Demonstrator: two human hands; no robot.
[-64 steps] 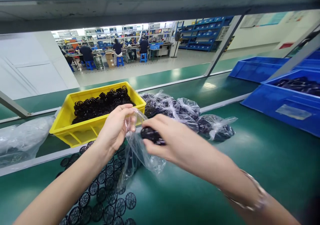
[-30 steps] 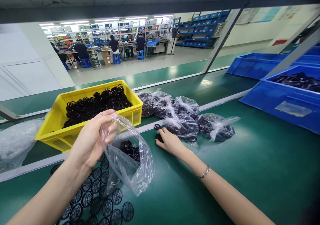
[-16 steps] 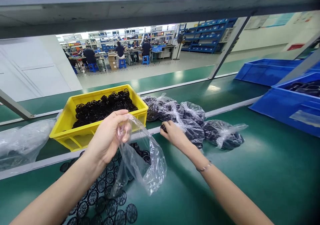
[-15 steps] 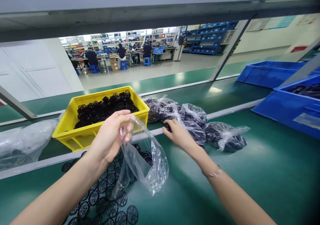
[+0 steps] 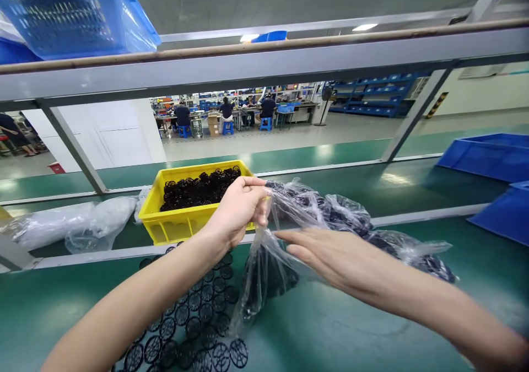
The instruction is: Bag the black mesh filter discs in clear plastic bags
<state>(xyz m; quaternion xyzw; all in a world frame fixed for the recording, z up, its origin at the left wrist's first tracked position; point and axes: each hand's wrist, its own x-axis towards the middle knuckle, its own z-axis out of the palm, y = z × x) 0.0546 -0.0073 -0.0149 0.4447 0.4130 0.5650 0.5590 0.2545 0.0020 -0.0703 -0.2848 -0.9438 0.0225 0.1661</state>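
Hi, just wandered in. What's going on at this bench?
A person is handling a clear plastic bag with dark parts inside. The left hand pinches the bag near its top, while the right hand is at its mouth, fingers extended. To the left, black spoked discs lie spread on the green work surface. A yellow bin of black parts stands behind, and more filled plastic bags lie to the right.

The yellow bin [image 5: 182, 228] and stuffed bags [image 5: 351, 215] bar the back; near tabletop [image 5: 343, 328] right of the discs [image 5: 194, 305] lies open.
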